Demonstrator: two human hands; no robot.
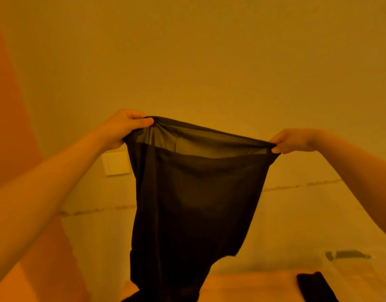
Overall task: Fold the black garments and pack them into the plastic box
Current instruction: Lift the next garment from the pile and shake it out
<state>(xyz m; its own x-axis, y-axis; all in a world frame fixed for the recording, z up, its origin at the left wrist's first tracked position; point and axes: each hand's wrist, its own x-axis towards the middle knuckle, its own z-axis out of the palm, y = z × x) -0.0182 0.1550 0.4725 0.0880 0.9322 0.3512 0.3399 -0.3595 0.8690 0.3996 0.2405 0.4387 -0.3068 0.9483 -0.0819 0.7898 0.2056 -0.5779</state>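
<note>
Up against the wall (187,51), in the head view, a sheer black garment (187,203) hangs stretched by its top band between two raised hands. Left hand (122,127) has its fingers (144,122) curled round the band's left end; right hand (292,140) pinches the right end. Below the garment's right side lie the plastic box (348,271) and another dark folded piece (314,286). A wall switch (115,163) sits beside its left edge.
</note>
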